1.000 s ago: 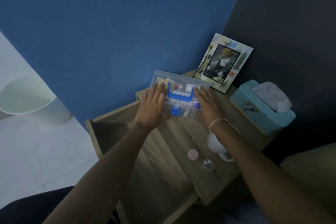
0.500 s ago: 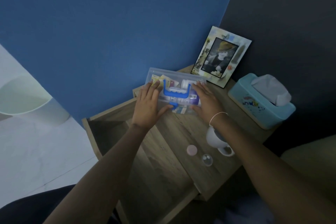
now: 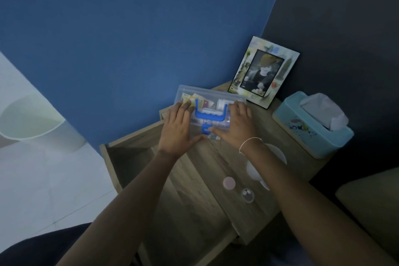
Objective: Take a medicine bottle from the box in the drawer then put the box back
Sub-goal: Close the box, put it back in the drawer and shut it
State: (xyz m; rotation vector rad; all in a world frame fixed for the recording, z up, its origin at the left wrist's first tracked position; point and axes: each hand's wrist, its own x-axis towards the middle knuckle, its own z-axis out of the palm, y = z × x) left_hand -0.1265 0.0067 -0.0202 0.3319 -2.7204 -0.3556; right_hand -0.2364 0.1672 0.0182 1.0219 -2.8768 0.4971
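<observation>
A clear plastic medicine box (image 3: pixel 212 95) with a blue handle and a blue latch rests on the back of the wooden bedside cabinet (image 3: pixel 216 162), against the blue wall. Packets and a white bottle (image 3: pixel 222 103) show through its lid. My left hand (image 3: pixel 179 129) lies flat on the box's left part, and my right hand (image 3: pixel 237 125) lies flat on its right part with the thumb at the latch. Left of the cabinet top, the drawer (image 3: pixel 129 157) stands open and looks dark inside.
A photo frame (image 3: pixel 263 71) leans at the back corner. A teal tissue box (image 3: pixel 311 125) sits at the right. A white cup (image 3: pixel 254 170) is partly hidden under my right forearm, near a pink cap (image 3: pixel 228 183) and a clear cap (image 3: pixel 247 195). A white bin (image 3: pixel 34 123) stands on the floor.
My hands have stayed on the box lid; both thumbs have drawn in toward the blue latch. The view has shifted slightly.
</observation>
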